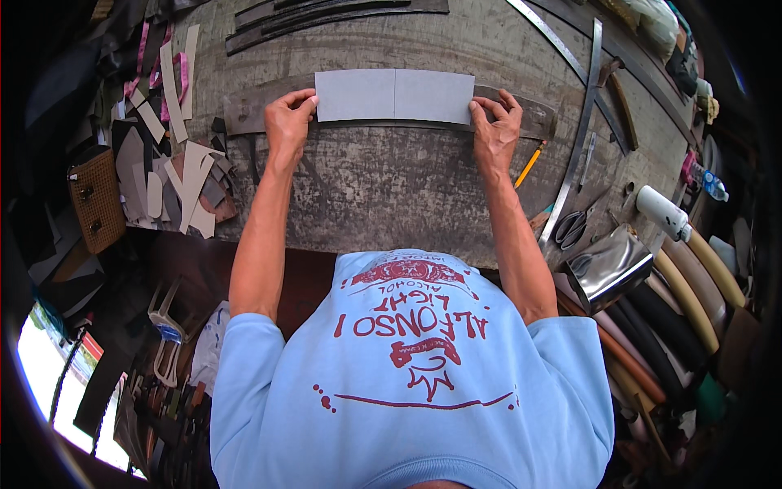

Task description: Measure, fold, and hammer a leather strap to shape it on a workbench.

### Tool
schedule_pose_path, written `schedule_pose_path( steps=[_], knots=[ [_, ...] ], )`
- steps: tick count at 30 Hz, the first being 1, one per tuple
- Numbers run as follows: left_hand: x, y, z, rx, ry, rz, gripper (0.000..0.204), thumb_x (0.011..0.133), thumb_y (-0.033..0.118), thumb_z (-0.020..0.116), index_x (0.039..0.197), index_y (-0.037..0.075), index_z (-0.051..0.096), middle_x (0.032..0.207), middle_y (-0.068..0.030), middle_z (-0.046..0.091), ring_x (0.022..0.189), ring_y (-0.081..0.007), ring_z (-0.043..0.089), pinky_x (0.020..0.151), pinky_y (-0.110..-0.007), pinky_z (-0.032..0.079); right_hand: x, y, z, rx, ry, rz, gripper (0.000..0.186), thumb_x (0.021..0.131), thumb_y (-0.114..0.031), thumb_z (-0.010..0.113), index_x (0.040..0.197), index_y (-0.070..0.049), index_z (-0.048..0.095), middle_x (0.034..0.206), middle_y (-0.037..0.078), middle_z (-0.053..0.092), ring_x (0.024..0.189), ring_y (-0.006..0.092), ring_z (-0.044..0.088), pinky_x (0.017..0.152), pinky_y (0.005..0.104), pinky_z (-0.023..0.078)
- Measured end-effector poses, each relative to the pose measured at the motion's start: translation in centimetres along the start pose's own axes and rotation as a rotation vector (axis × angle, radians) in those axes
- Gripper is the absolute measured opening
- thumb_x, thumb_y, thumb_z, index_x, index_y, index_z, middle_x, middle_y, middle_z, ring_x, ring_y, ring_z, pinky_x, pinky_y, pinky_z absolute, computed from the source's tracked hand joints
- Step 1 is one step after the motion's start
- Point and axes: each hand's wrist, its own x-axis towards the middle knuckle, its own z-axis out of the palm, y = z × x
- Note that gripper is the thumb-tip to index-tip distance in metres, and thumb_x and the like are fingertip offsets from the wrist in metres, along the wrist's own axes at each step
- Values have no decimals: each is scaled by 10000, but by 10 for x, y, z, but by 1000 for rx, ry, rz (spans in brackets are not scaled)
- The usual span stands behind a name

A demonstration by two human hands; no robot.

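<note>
A light grey, flat rectangular sheet [358, 96] spans the space between my hands. A thin dark line runs across its middle; whether this is a marked line or a seam between two pieces I cannot tell. At its left edge, my left hand [288, 124] pinches it between thumb and fingers. My right hand [498, 134] grips the opposite edge the same way. Under the sheet lies a long dark brown-grey strip [248, 107], its two ends showing past my hands. A yellow pencil [529, 165] rests on the worn table [391, 187] just below my right hand.
Pale offcut strips [194, 183] are heaped at left, beside a woven brown bag [96, 200]. Long metal rulers [577, 138], scissors [570, 230] and a shiny metal container [609, 267] are at right. Rolls of material [691, 285] lean beyond them. Dark strips [326, 23] lie at the far edge.
</note>
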Motion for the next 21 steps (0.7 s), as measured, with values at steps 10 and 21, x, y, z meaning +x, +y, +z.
schedule_pose_path(
  steps=[10, 21],
  knots=[
    [-2, -3, -2, 14, -21, 5, 219, 872, 84, 732, 1076, 9, 748, 910, -59, 724, 781, -110, 640, 682, -253, 509, -2, 8, 0, 9, -1, -4, 229, 882, -247, 715, 996, -54, 761, 1390, 141, 435, 1314, 332, 434, 1076, 466, 401],
    [-6, -5, -1, 14, -1, 67, 192, 825, 71, 755, 1000, -6, 766, 802, -31, 698, 691, -95, 582, 616, -261, 474, -3, 8, 0, 8, -6, 13, 222, 881, -243, 717, 989, -55, 763, 1389, 135, 435, 1323, 331, 434, 1080, 462, 408]
  ],
)
